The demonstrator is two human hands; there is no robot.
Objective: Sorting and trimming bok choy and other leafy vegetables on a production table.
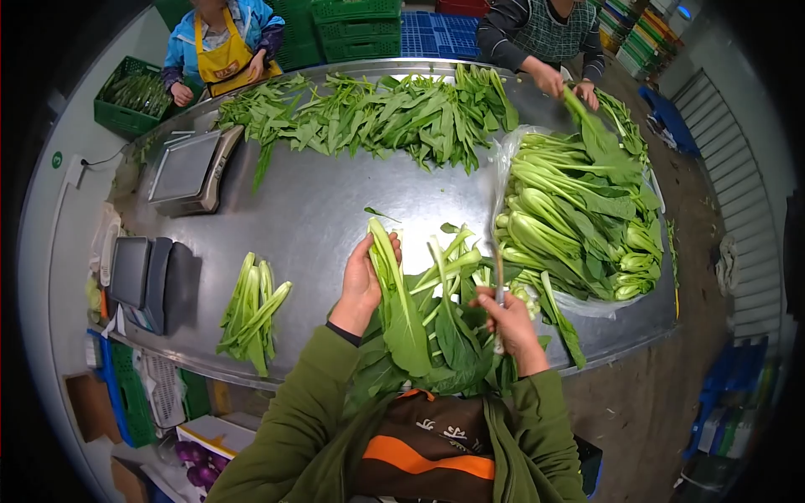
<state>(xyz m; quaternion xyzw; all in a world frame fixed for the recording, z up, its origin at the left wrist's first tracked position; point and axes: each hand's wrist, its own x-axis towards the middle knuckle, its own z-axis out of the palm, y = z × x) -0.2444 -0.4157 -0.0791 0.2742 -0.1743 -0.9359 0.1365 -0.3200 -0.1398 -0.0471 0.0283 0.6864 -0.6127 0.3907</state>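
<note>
My left hand (363,283) grips a head of leafy greens (399,314), its pale stem end up and its leaves hanging toward me. In my right hand (516,324) is a knife (500,283), its blade pointing away from me. Below and between my hands lies a heap of loose leaves and stalks (459,352), partly hidden by the held greens. Left of my left arm, a small group of trimmed greens (251,308) rests on the steel table (302,207). Beyond my right hand, a large pile of greens (553,207) lies on a clear plastic bag (503,157).
Long-leaved greens (402,116) line the table's far edge. Two scales, one silver (185,166) and one dark (135,270), stand at the left. Across the table are a person in a yellow apron (220,50) and another (553,38) handling a stalk. Green crates (355,31) are stacked behind.
</note>
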